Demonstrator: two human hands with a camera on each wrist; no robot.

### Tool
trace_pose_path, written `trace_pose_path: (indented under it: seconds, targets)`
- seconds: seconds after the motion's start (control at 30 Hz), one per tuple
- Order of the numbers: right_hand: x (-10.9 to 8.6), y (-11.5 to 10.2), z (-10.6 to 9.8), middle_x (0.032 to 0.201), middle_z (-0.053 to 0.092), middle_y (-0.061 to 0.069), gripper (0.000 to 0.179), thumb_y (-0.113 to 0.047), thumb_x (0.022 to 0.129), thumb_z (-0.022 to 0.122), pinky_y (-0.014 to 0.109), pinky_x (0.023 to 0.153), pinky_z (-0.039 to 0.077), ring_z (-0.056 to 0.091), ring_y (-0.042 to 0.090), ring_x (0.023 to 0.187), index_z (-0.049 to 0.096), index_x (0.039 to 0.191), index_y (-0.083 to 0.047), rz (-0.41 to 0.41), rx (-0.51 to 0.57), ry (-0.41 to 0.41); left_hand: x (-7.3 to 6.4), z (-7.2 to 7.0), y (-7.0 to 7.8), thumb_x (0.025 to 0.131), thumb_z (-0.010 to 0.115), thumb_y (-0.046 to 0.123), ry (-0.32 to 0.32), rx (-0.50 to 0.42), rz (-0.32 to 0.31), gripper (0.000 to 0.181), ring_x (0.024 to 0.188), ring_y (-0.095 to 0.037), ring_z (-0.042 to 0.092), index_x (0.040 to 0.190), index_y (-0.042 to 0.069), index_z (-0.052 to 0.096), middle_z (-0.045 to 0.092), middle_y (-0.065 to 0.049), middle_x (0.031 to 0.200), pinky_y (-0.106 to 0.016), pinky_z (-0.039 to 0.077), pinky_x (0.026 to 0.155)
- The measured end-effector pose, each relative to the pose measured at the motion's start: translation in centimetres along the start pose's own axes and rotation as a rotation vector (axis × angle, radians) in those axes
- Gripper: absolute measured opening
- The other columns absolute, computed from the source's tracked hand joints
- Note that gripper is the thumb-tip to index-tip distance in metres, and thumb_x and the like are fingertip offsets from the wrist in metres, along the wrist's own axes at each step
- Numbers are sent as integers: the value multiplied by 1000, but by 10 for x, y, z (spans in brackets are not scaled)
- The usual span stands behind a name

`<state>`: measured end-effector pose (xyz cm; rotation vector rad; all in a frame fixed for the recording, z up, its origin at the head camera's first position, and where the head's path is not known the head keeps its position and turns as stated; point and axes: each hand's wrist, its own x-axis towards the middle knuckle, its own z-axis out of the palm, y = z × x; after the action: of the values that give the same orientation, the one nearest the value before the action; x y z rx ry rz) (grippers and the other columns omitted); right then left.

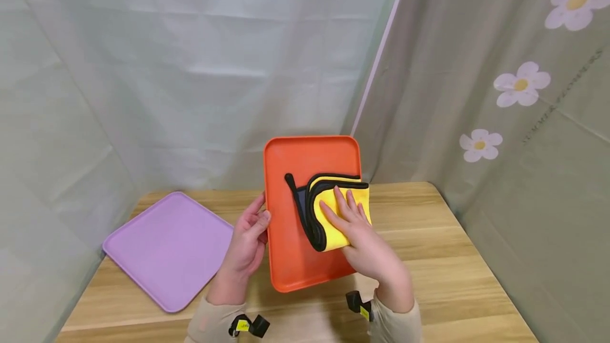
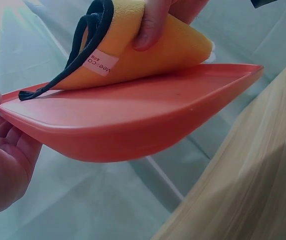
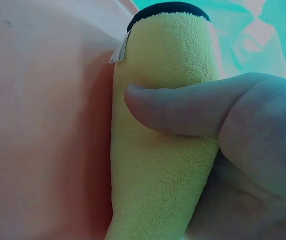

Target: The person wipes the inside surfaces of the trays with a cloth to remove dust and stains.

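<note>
- Two arms reach in from the near side, pale sleeves [image 1: 397,324] stopping short of the bare left wrist [image 1: 227,287] and right wrist [image 1: 397,287].
- The left hand [image 1: 249,237] is raised, turned partly sideways. Its thumb [image 1: 260,221] lies toward the viewer, other fingers [image 1: 256,204] tucked behind, in a firm pinching grip.
- The right hand [image 1: 363,242] slants toward the far left, its back upward; its fingers [image 1: 342,201] are fanned and nearly straight, pressing down.
- In the right wrist view, the right thumb [image 3: 182,107] stretches leftward, pressing in with its tip; the fingers opposite are hidden there.
</note>
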<state>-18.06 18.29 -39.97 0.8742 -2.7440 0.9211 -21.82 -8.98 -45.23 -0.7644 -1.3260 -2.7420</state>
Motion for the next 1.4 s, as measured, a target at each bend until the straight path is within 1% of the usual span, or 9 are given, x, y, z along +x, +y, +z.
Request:
trace_pose_path:
  seconds: [0.23,0.37,0.53,0.63,0.77,0.97,1.1,1.23,1.4]
  targets:
    - [0,-4,3,179,-7,1,102,22,82,44,62,129,-3,-17,32,162,28,169,-28,56,-54,-32,-1,1,-2,113,43,-1,-4,-2,-10,48,98,-13,75,161,2,40,78,-2,113,-31,63,84]
    - [-1,-6,6,178,-10,0,100,20,84,44,62,128,-2,-18,32,162,26,170,-28,81,-82,-60,-5,1,-3,113,42,-2,7,-11,-17,47,100,-13,75,159,7,44,78,-2,114,-31,63,85]
    - [-1,-8,8,179,-8,2,100,20,84,45,62,129,-1,-16,32,162,27,170,-29,78,-89,-34,-5,0,-5,113,43,-3,17,-20,-3,43,99,-12,75,153,11,52,78,-1,111,-30,63,84]
    - [-4,-9,8,179,-5,2,101,20,82,45,62,129,0,-14,33,163,29,169,-29,94,-90,-20,-4,1,-7,113,43,-2,5,-26,-17,43,98,-12,75,154,8,50,78,-1,110,-30,63,85]
    - [-8,-10,9,179,-3,3,102,21,80,46,64,128,2,-12,34,163,31,169,-29,95,-100,-32,-5,3,-10,113,43,-1,3,-32,-38,45,99,-13,75,158,5,43,78,-2,113,-32,63,87]
    - [-6,-15,14,178,-3,4,103,19,80,48,65,128,4,-11,34,162,31,169,-29,51,-98,-68,-7,3,-10,113,45,-1,57,-14,-26,46,96,-12,74,159,1,39,78,-1,109,-29,63,85]
    - [-3,-19,16,178,-1,4,102,18,82,51,64,128,8,-10,35,162,31,169,-30,46,-88,-83,-5,2,-9,113,45,0,75,8,-39,45,96,-11,74,158,2,41,78,0,108,-29,62,85]
    - [0,-24,19,178,-1,2,100,15,85,55,65,126,16,-9,35,163,30,169,-34,42,-70,-101,-3,0,-7,113,44,0,78,14,-42,45,95,-12,75,158,3,44,78,0,111,-29,63,82]
    - [3,-28,21,179,-1,-2,100,11,88,59,67,123,25,-8,34,163,29,169,-39,29,-54,-98,2,0,-3,113,45,1,78,23,-43,52,97,-12,76,164,-2,32,78,1,112,-29,63,83]
